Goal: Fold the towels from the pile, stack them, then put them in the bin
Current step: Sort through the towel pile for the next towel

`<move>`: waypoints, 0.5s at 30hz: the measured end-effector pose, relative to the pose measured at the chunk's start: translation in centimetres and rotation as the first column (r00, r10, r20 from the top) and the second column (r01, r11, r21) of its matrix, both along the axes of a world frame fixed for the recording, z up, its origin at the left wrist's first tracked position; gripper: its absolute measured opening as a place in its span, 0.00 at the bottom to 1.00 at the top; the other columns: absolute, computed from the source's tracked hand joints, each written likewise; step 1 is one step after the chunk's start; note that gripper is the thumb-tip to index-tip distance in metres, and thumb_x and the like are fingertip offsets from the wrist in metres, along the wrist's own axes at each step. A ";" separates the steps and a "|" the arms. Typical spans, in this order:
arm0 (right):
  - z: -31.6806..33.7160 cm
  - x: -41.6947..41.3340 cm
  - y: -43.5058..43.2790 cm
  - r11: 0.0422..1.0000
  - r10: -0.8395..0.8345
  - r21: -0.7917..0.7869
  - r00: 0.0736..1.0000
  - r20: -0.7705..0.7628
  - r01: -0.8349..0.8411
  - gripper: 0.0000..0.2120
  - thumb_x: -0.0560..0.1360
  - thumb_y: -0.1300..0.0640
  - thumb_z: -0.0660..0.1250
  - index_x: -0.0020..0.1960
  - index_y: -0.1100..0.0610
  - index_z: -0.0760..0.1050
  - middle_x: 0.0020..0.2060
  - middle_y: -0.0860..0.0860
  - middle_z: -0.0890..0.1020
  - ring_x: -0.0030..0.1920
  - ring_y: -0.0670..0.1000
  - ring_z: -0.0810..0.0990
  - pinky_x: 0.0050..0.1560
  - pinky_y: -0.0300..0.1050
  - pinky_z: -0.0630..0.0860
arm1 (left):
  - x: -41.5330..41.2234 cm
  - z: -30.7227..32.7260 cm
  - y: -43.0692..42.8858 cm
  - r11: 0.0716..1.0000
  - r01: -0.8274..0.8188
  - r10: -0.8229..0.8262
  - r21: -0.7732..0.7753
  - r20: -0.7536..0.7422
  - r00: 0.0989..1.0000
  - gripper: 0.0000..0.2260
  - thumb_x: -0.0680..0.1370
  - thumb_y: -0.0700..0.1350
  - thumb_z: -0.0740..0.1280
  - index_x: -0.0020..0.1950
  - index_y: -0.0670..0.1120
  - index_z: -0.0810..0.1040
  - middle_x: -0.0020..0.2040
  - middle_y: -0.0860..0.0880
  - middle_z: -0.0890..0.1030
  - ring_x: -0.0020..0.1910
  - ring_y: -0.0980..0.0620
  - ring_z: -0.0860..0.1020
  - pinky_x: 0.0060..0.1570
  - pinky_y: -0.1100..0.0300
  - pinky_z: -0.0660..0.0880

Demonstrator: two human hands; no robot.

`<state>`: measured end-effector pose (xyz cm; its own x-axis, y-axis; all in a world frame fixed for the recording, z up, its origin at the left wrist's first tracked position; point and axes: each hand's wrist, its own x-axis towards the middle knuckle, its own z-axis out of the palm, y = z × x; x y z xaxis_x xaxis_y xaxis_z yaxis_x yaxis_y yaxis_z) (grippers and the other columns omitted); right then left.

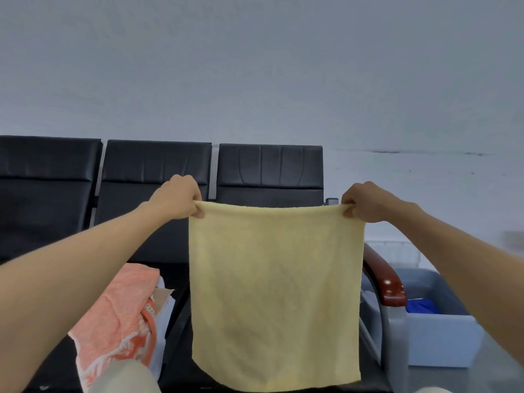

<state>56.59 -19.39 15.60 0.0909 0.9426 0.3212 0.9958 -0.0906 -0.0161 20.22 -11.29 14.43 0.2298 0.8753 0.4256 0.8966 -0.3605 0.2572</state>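
Bench (156,163): a row of three black padded seats with upright backrests, running from the left edge to past the middle, against a pale grey wall (255,66).
Towel pile (119,316): an orange towel with a white pattern lies crumpled on the seat at lower left, on top of some whitish cloth that shows at its right edge.
Left hand (177,197): raised in front of the middle backrest, with thumb and curled fingers pinching the yellow towel's top left corner.
Yellow towel (275,293): held up in the air, spread flat and roughly square. Its top edge is stretched taut between the two hands and the rest hangs straight down in front of the seat.
Right hand (365,202): well apart from the left and at the same height, pinching the top right corner.
Armrest (385,279): glossy red-brown, at the bench's right end, just beside the towel's right edge.
Bin (442,338): a pale grey-blue plastic tub on the floor right of the armrest, with a blue cloth (422,306) lying inside.
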 end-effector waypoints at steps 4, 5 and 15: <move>-4.2 1.4 3.8 0.996 -0.082 0.020 0.997 -0.013 0.083 0.03 0.75 0.55 0.66 0.45 0.51 0.78 0.44 0.52 0.79 0.46 0.55 0.77 0.41 0.45 0.71 | 1.2 -3.7 4.3 0.971 0.051 -0.007 -0.232 0.186 0.983 0.05 0.74 0.43 0.74 0.45 0.42 0.82 0.34 0.42 0.83 0.30 0.50 0.82 0.34 0.60 0.77; -5.5 1.8 4.8 0.995 -0.092 0.028 0.995 -0.034 0.093 0.04 0.75 0.55 0.66 0.47 0.52 0.79 0.44 0.52 0.80 0.45 0.55 0.78 0.41 0.45 0.71 | 1.6 -4.9 5.5 0.949 0.095 -0.005 -0.301 0.289 0.957 0.05 0.74 0.41 0.74 0.46 0.41 0.82 0.37 0.41 0.84 0.33 0.49 0.83 0.35 0.59 0.80; -17.8 3.9 11.5 0.993 -0.095 0.044 0.952 -0.289 0.112 0.13 0.73 0.66 0.60 0.45 0.53 0.81 0.41 0.54 0.82 0.38 0.56 0.82 0.46 0.52 0.80 | 4.1 -18.9 12.7 0.922 0.189 0.074 -0.337 0.636 0.768 0.04 0.73 0.35 0.73 0.45 0.42 0.81 0.42 0.41 0.84 0.40 0.50 0.84 0.46 0.58 0.82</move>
